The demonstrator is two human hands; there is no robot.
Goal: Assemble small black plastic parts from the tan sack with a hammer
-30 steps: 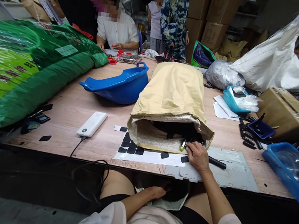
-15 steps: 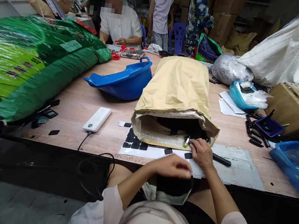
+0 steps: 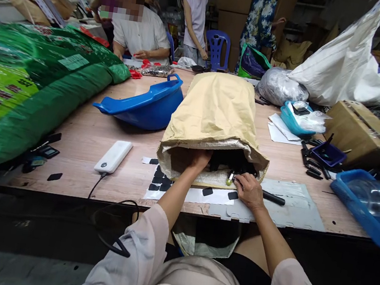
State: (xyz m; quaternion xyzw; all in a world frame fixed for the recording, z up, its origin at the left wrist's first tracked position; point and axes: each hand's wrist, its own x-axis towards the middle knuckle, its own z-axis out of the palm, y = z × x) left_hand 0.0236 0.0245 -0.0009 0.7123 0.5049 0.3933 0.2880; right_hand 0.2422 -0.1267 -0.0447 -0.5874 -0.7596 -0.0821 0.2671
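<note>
A tan sack [image 3: 218, 99] lies on the table with its mouth towards me and black pieces [image 3: 228, 160] inside. My left hand [image 3: 202, 157] is in the sack's mouth, its fingers hidden in there. At the lower right of the opening, my right hand [image 3: 249, 189] is closed, with fingertips pinched beside a small silver and yellow-green piece [image 3: 230, 178]. A black rod [image 3: 273, 198] sticks out to the right behind that hand; whether the two are joined I cannot tell. Below the sack lies a white sheet [image 3: 196, 194] with black rounded stickers [image 3: 160, 181].
A blue basin [image 3: 142, 104] and a white power bank [image 3: 113, 156] with a cable stand left. Far left is a big green sack [image 3: 41, 87]. To the right are a blue tray [image 3: 350, 188], a cardboard box [image 3: 363, 132] and black parts [image 3: 311, 163]. An open bag [image 3: 192, 245] hangs at my lap. People are across the table.
My left hand has gone from above the table edge forward into the sack's mouth. My right hand stays at the opening. The whole view has shifted slightly.
</note>
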